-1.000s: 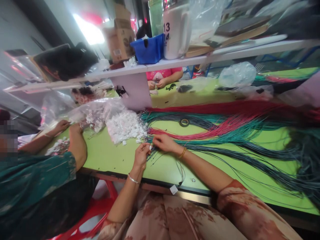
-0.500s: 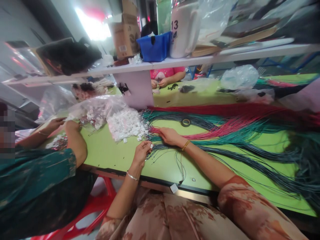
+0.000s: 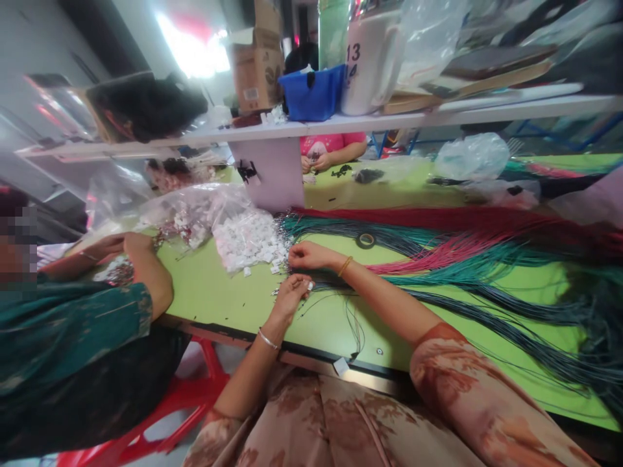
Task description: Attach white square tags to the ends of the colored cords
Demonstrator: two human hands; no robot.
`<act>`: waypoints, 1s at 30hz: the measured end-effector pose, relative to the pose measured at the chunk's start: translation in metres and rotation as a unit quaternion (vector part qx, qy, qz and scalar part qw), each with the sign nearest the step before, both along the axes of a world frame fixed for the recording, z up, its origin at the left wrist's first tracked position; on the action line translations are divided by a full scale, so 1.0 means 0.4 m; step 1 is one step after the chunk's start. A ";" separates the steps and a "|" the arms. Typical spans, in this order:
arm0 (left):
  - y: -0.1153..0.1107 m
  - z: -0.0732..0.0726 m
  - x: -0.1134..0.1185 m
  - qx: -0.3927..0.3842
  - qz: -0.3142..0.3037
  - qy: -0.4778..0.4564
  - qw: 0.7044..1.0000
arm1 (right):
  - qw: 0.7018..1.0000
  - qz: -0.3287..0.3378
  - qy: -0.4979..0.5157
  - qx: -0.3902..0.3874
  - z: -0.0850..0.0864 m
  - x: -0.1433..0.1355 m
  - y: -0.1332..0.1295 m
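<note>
My left hand (image 3: 291,299) is closed in a pinch around a small white plastic connector (image 3: 310,285), just above the table near the wire ends. Slightly farther back, my right hand (image 3: 314,255) reaches over the tips of the wire bundles, its fingers pressed together. What it holds there, if anything, is too small to make out. Pink-red wires (image 3: 413,264), green wires (image 3: 450,269) and dark wires (image 3: 487,322) run off to the right. Beyond my hands, a heap of white connectors (image 3: 253,239) spills out of a clear plastic bag.
A roll of black tape (image 3: 366,240) lies among the wires on the green table (image 3: 204,285). The shelf (image 3: 243,134) across the back carries a blue bin (image 3: 314,97) and a white mug (image 3: 367,68). A co-worker's arm (image 3: 150,272) is at left; another person sits opposite.
My right hand has moved left from the pink-red wires to the tips of the bundles. My left hand, still pinching the connector, has shifted slightly right. The whole view has drifted a little.
</note>
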State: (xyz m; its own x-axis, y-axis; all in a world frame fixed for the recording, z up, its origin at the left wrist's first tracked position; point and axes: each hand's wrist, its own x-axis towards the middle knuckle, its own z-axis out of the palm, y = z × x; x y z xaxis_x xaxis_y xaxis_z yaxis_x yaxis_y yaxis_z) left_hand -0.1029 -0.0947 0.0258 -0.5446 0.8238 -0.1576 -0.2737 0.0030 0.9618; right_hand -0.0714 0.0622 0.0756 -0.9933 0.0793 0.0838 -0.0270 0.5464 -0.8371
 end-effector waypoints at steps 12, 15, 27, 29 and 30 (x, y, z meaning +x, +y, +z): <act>0.017 0.017 -0.026 0.105 0.063 -0.148 0.981 | 0.986 -0.122 0.090 -0.068 -0.004 0.139 -0.042; 0.030 0.020 -0.024 0.120 0.057 -0.161 0.978 | 0.981 -0.168 0.093 -0.038 -0.012 0.171 -0.060; 0.038 0.025 -0.021 0.134 0.059 -0.180 0.973 | 0.963 -0.242 0.114 0.038 -0.044 0.187 -0.085; 0.040 0.023 -0.017 0.129 0.061 -0.166 0.976 | 0.961 -0.242 0.115 0.065 -0.043 0.187 -0.089; 0.042 0.021 -0.014 0.125 0.065 -0.159 0.977 | 0.960 -0.243 0.114 0.079 -0.043 0.187 -0.092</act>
State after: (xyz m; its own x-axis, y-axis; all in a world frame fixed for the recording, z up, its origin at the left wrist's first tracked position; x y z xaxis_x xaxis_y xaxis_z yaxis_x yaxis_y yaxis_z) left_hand -0.1086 -0.0779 0.0343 -0.6033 0.7857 -0.1372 -0.5407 -0.2764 0.7945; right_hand 0.0032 0.0253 0.0586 -0.7971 0.4967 0.3434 0.0906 0.6606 -0.7452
